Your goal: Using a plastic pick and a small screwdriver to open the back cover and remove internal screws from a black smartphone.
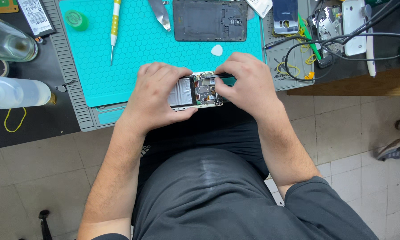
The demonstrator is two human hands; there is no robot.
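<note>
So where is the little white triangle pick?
The white pick lies on the teal mat, just above the right hand and below the dark back cover.

Left hand [157, 91] and right hand [246, 80] meet, fingers curled, forearms angled inward.

1. This is a small electronics repair workshop, set up for phones.
2. A turquoise honeycomb-patterned silicone work mat [137, 44] with grey compartment edges covers the dark bench.
3. On it lie a yellow-and-white precision screwdriver [114, 26], a white triangular plastic pick [217, 50] and a dark removed phone back cover [210, 20].
4. Tangled black cables [333, 44] and further dismantled handsets [327, 24] crowd the bench's right end.
</note>
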